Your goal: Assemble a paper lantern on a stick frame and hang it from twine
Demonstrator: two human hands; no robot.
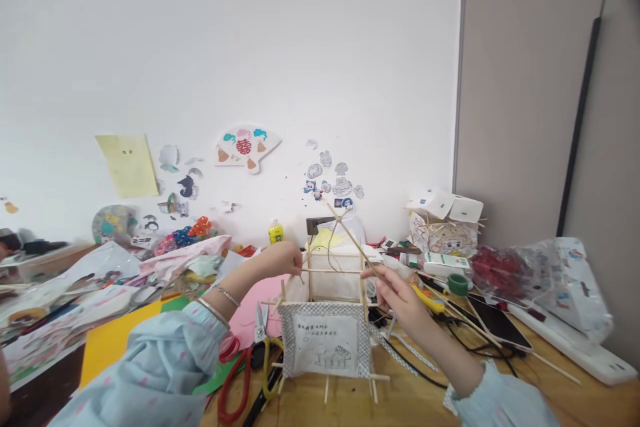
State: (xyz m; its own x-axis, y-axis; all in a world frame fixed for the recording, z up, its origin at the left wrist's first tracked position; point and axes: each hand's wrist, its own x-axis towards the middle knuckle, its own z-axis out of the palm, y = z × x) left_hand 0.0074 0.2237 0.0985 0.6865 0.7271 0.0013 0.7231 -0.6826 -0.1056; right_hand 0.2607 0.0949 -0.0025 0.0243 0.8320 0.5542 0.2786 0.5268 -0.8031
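Note:
A small lantern-like frame of thin wooden sticks with paper panels stands upright in front of me. Its front panel (325, 345) carries handwriting, a line drawing and a net-patterned border. Across the open top runs a thin wooden stick (333, 271). My left hand (289, 258) is closed at this stick's left end; its fingertips are partly hidden. Near the right end, my right hand (394, 288) pinches the stick with index finger and thumb. Slanting sticks (350, 230) cross above the frame, and a thin looped cord (330, 255) hangs by them.
Red-handled scissors (235, 387) and yellow-handled scissors (273, 360) lie left of the frame. Papers and craft scraps crowd the left side. To the right are a phone (499, 323), green tape (457, 283), a white power strip (575, 343), cords and loose sticks. A wall stands behind.

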